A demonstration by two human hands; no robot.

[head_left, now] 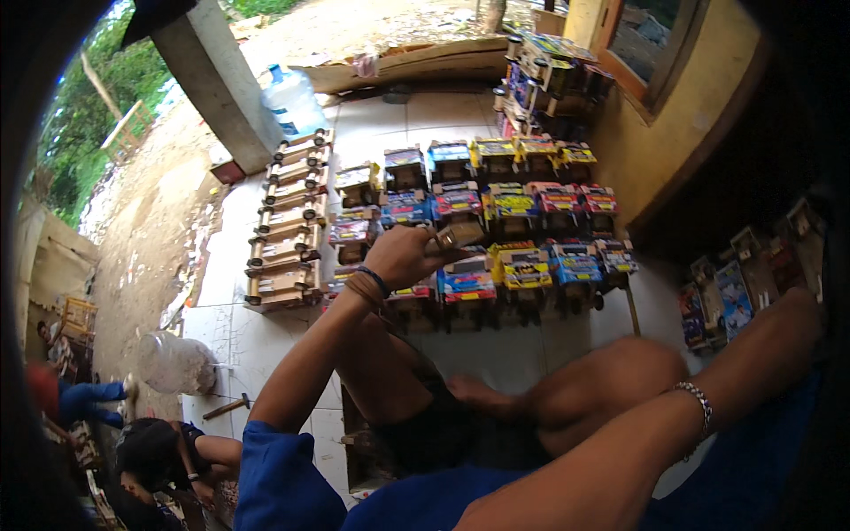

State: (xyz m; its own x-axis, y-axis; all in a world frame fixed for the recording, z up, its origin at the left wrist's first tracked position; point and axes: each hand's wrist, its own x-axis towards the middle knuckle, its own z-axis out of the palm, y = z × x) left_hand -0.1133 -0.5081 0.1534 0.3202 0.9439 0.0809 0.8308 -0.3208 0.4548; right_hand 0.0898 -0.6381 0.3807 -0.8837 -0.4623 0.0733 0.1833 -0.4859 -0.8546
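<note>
My left hand (405, 257) is out over the rows of toy trucks, its fingers closed round a small brown boxy piece (460, 234) whose kind I cannot make out. Just beneath it stand colourful wooden toy trucks (460, 278) with printed sides and dark wheels. At the far right my right hand (791, 320) reaches beside more toy trucks (734, 296), some with printed panels and some of bare wood. Its fingers are blurred and in shadow, so their grip does not show.
Plain wooden truck bodies with black wheels (288, 215) form a column on the left of the tiled floor. A water jug (293, 102) stands by the pillar. Stacked trucks (553, 80) are at the back. A hammer (227, 406) and a clear container (177, 361) lie left; a person (164, 456) crouches nearby.
</note>
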